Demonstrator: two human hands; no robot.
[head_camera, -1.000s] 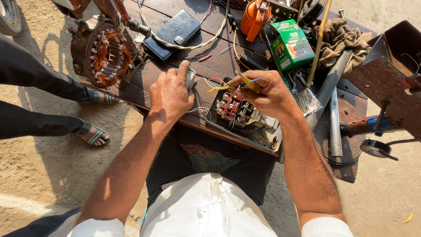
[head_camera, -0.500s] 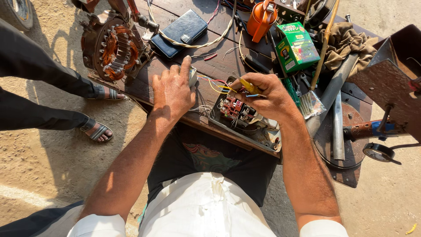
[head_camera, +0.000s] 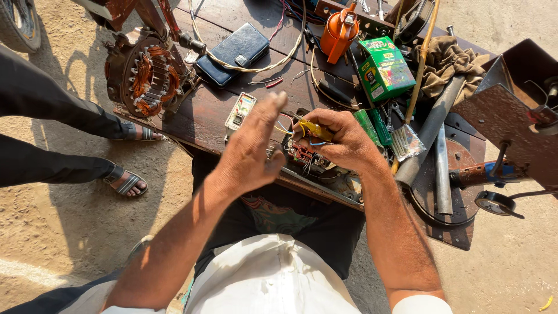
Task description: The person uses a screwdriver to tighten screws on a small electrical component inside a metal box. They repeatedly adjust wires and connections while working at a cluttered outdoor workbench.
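Head view, left to right. Bystander's sandalled feet stand on the dirt, well apart from your work. Motor stator with copper windings sits at the surface's left edge: looks heavy, rigid, don't bump it off. Small meter lies just beside your left hand, which is lifted above the surface, fingers straight, grip wide and holding nothing. Dark wallet sits further back.

Your right hand has its grip closed on a yellow-handled tool over the wired unit at the near edge of the surface, right in front of you. The unit looks stiff and fairly heavy, but its thin coloured wires are fragile; take it by the metal frame, not the leads.

Right of that: green box, orange oil can, grey pipes, rag. Crowded; free room is only toward you and on the left near side. The near edge is close, so slide nothing toward your lap.
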